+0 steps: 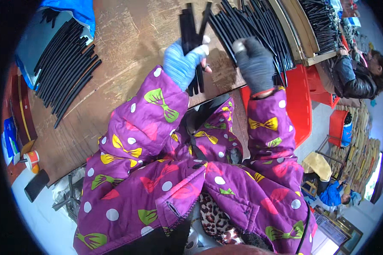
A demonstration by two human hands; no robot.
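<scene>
My left hand (185, 59), in a light blue glove with bare fingertips, is closed round a small bundle of thin black sticks (191, 25). One stick in the bundle slants off to the right at the top. To its right, my right hand (254, 63), in a dark grey glove, is curled with thumb and fingers together beside the near side of a large heap of black sticks (264, 32). Whether anything is between its fingers is hidden. Both hands are above the brown wooden table (115, 46).
Another row of black sticks (68, 63) lies at the left, by blue plastic sheeting (87, 17). A wooden-sided tray (302, 25) holds more sticks at the right. A red plastic bin (300, 114) stands under the table's right edge. A co-worker (357, 74) works at far right.
</scene>
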